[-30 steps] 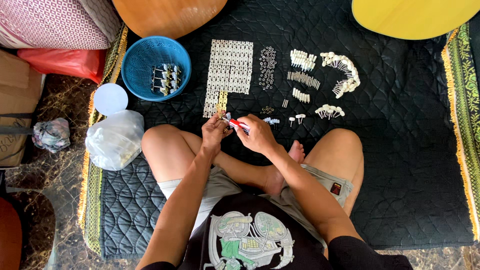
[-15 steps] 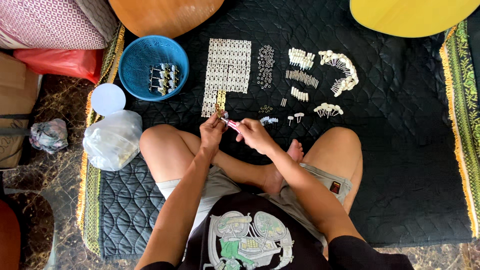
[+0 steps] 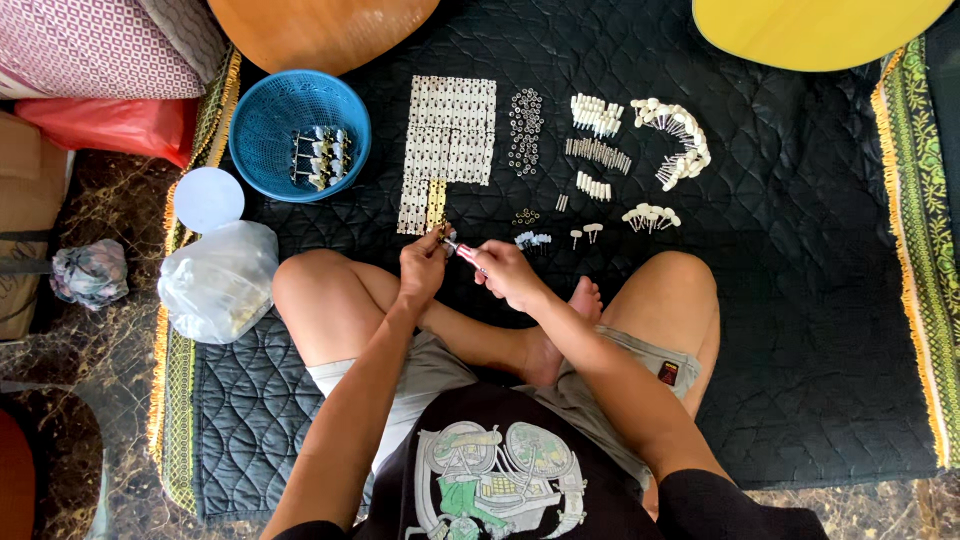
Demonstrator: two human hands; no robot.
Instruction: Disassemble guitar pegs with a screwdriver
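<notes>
Barely shifted, right hand [image 3: 505,272] grips a red-handled tool [image 3: 462,251]; left hand [image 3: 422,268] pinches something small, perhaps metal.

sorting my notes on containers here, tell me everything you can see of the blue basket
The blue basket is round, of what looks like plastic mesh with a solid rim. It sits upright on the black quilted mat, at its upper left, beside the white grid of small parts. Inside lies a small cluster of metal pieces. Neither hand touches it.
</notes>
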